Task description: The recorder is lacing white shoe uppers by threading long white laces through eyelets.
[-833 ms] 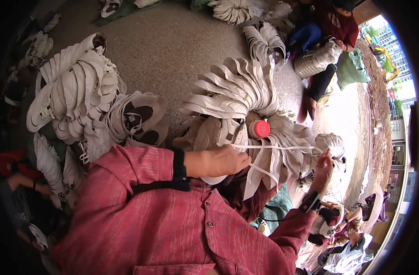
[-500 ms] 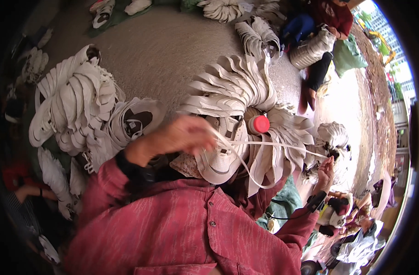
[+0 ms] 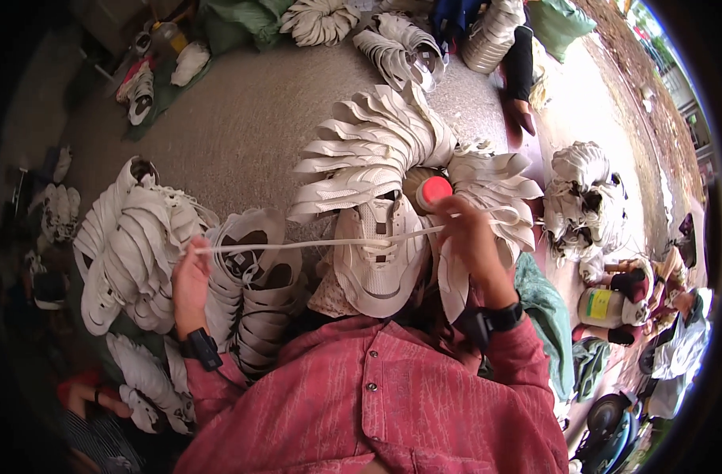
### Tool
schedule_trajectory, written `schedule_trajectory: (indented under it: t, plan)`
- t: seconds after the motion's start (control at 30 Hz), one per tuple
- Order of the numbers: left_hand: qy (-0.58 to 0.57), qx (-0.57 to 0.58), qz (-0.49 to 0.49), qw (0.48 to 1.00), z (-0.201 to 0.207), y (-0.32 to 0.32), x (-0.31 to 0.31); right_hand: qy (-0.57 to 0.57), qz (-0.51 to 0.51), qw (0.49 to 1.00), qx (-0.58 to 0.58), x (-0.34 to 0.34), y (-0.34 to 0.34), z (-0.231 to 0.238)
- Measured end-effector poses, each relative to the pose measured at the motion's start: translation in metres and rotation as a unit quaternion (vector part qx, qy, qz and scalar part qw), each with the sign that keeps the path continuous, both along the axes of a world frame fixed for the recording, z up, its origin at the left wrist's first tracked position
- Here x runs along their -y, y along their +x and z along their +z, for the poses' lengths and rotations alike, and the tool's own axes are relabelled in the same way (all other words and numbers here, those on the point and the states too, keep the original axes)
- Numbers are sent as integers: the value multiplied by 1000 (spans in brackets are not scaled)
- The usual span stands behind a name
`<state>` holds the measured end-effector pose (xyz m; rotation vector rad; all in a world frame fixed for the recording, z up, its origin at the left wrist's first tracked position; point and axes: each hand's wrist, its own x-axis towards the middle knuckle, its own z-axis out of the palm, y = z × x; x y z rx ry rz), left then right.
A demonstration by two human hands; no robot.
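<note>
A white shoelace stretches nearly straight across the front of a pale shoe upper that sits against my lap. On the left, my left hand pinches one stretch of the lace beside a fanned stack of shoe uppers. My right hand, somewhat blurred, grips the lace on the other side, and a short tail shows past the hand. Just behind its fingers stands a jar with a red lid. The lace threads through the upper's eyelets, though the exact holes are too small to make out.
A curved row of pale uppers rises behind the shoe, with more uppers at its right. Another stack stands farther right. Green sacks lie by my right arm. Other people sit nearby, with a white container at right.
My left hand has swung from the shoe out to the left, drawing lace with it. The right hand has come inward from far right toward the jar. The view has shifted.
</note>
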<state>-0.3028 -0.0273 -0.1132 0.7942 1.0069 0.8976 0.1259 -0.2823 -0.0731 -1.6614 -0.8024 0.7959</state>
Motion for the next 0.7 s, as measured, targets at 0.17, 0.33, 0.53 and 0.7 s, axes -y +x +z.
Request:
schedule_trajectory:
  t: [0.17,0.33,0.53,0.7]
  plan:
    - [127,-644,-332,678,26,39,20,-176,109,946,251,-16,-20,-1]
    - [448,-283,-267,805,35,153,64,-158,208,957,-128,-7,-40,43]
    - [589,-315,-407,623,48,244,88,-131,475,860,-134,10,-62,85]
    - [574,-323,-480,580,37,261,93,20,482,876,-32,28,-44,104]
